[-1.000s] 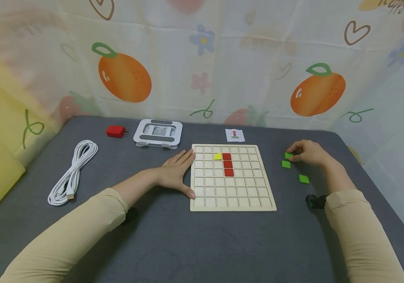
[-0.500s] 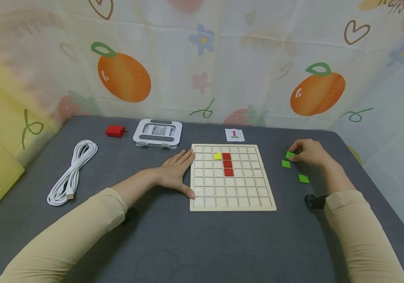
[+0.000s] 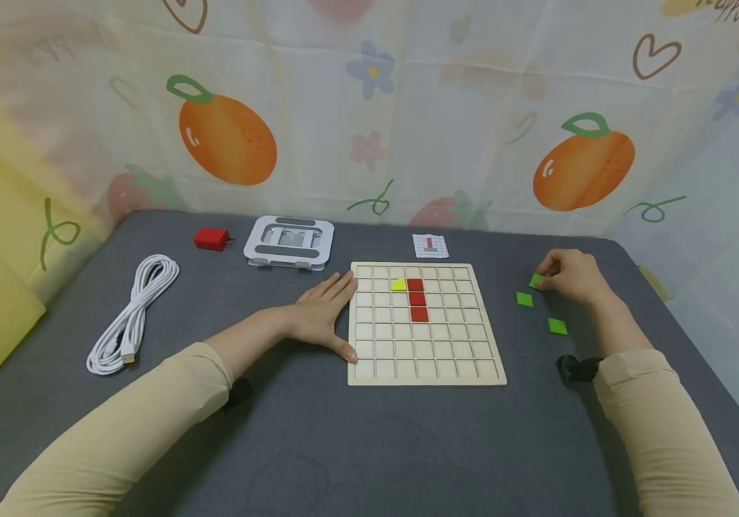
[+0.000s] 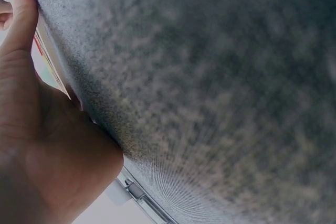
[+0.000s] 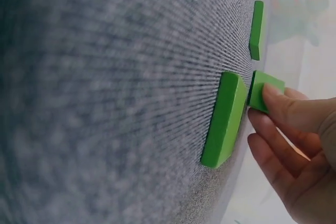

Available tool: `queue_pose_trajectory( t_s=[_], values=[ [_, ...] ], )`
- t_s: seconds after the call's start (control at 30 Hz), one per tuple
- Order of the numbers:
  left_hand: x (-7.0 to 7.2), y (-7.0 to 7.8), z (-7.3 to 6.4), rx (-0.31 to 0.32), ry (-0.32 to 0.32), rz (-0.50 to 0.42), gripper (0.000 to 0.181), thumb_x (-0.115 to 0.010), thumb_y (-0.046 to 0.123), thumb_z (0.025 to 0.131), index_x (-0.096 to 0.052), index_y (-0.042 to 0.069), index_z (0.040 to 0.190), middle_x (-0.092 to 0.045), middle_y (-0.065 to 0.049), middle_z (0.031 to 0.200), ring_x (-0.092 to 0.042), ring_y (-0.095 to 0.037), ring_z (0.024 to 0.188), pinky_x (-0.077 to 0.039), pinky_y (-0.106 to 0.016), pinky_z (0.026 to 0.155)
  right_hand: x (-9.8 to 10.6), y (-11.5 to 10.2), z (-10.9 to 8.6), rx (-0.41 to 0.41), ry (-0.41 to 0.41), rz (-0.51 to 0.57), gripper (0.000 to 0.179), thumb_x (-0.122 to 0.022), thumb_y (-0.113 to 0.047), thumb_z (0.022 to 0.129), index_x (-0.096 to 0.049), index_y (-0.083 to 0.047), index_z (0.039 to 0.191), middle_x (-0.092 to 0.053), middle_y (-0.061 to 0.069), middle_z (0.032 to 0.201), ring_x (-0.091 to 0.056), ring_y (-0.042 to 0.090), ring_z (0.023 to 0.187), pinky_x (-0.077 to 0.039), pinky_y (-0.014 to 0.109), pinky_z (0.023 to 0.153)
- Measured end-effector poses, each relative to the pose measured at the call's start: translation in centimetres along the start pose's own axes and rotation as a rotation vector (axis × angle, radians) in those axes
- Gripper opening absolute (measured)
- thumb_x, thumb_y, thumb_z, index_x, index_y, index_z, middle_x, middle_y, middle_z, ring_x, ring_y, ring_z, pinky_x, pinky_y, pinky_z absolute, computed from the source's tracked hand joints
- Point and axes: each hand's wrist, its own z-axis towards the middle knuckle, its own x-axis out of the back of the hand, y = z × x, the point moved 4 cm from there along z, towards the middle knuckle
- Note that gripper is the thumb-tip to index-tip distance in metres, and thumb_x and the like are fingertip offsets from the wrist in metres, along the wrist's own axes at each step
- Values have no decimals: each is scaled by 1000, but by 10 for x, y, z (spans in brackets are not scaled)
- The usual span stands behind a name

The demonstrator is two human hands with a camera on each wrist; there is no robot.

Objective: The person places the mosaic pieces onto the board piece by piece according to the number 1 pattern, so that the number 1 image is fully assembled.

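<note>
At the back right of the table, my right hand [image 3: 569,274] pinches a green square tile [image 5: 258,92] between thumb and fingers. Two more green tiles lie close by: one [image 3: 524,299] just in front of the hand, another [image 3: 557,327] nearer to me. My left hand [image 3: 320,322] lies with straight, spread fingers against the left edge of a wooden grid board [image 3: 427,370], its thumb at the lower left. On the board are three red squares [image 3: 417,299] in a column, with a yellow piece [image 3: 398,285] left of the topmost one.
Behind the board lies a small printed grid card [image 3: 430,246] with a red and green pattern. To the left are a grey-white folding stand [image 3: 289,243], a red plug adapter [image 3: 212,239] and a coiled white cable [image 3: 133,316]. A patterned cloth [image 3: 369,108] hangs behind the table.
The right hand has shifted slightly right and back, carrying the pinched green tile away from the tile beside it. The left hand stays at the board's edge.
</note>
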Motion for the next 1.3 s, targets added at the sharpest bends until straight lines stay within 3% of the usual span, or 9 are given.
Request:
queue_pose_trajectory(
  t_s=[0.3, 0.43, 0.53, 0.77, 1.0, 1.3],
  values=[
    [1, 0, -1, 7, -5, -10, 133, -77, 67, 70, 4, 11, 160, 13, -7, 169, 12, -32, 157, -4, -60, 124, 3, -9, 0, 11, 92, 34, 19, -69, -13, 90, -66, -2, 104, -69, 21, 99, -63, 34, 91, -49, 40, 70],
    [1, 0, -1, 8, -5, -8, 133, -77, 67, 70, 4, 11, 160, 13, -7, 169, 12, -32, 157, -5, -60, 124, 3, -20, 1, 28, 110, 55, 21, -67, -13, 93, -65, -2, 110, -69, 22, 102, -70, 29, 82, -52, 38, 68],
    [1, 0, -1, 6, -5, -7, 133, -77, 67, 70, 4, 11, 160, 13, -7, 169, 12, -32, 157, -5, -60, 124, 2, -28, 1, 38, 105, 80, 24, -66, -13, 94, -65, -1, 114, -69, 24, 106, -73, 27, 78, -56, 39, 69],
    [1, 1, -1, -4, -4, -4, 134, -77, 67, 70, 5, 11, 160, 14, -7, 168, 13, -32, 157, -3, -58, 125, 0, -49, 1, 77, 95, 124, 31, -65, -16, 96, -64, -2, 123, -67, 25, 114, -73, 36, 91, -57, 48, 79],
    [1, 1, -1, -3, -4, -9, 134, -77, 67, 70, 5, 12, 160, 13, -7, 169, 12, -32, 157, -3, -58, 125, -4, -71, 1, 101, 90, 200, 29, -67, -17, 95, -66, -6, 121, -68, 19, 113, -71, 30, 94, -59, 42, 78],
    [0, -1, 0, -9, -3, -26, 137, -76, 71, 67, 4, 12, 160, 13, -8, 169, 12, -32, 157, -2, -58, 125, -15, -100, 0, 147, 36, 265, 27, -67, -15, 94, -67, -6, 120, -67, 16, 113, -73, 30, 94, -59, 47, 79]
  ],
)
